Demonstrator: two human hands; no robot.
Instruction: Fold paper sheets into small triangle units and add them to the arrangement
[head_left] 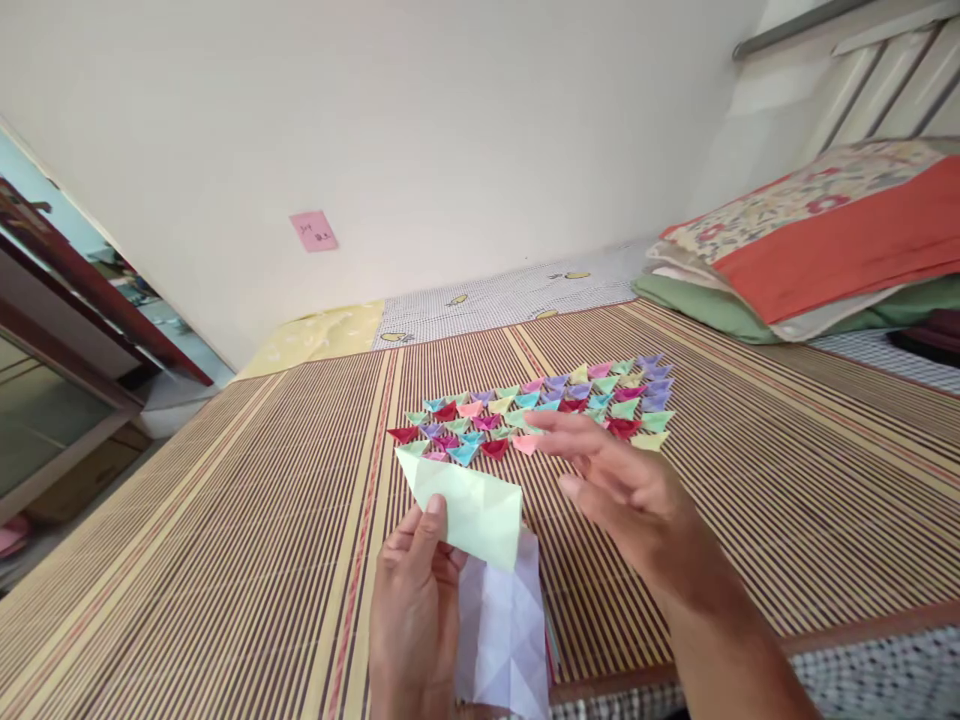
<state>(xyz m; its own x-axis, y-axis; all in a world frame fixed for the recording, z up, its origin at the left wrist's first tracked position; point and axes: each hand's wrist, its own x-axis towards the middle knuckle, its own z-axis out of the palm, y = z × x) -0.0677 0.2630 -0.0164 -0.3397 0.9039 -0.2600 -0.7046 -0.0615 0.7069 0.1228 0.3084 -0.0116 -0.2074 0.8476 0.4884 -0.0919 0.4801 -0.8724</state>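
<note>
My left hand (420,590) pinches a pale green folded paper (476,510) between thumb and fingers, with a pointed flap at its upper left. Just right of the paper, my right hand (611,475) is raised with its fingers apart, holding nothing. Below the green paper lies a creased pale lilac sheet (506,635) on top of a stack of paper. Beyond both hands, several small folded paper boats (487,423) in many colours stand in rows; my right hand hides part of them.
A striped bamboo mat (285,500) covers the surface. Folded bedding (840,240) in red, floral and green is piled at the right. A white wall with a pink note (313,230) rises behind, and a doorway is at the left.
</note>
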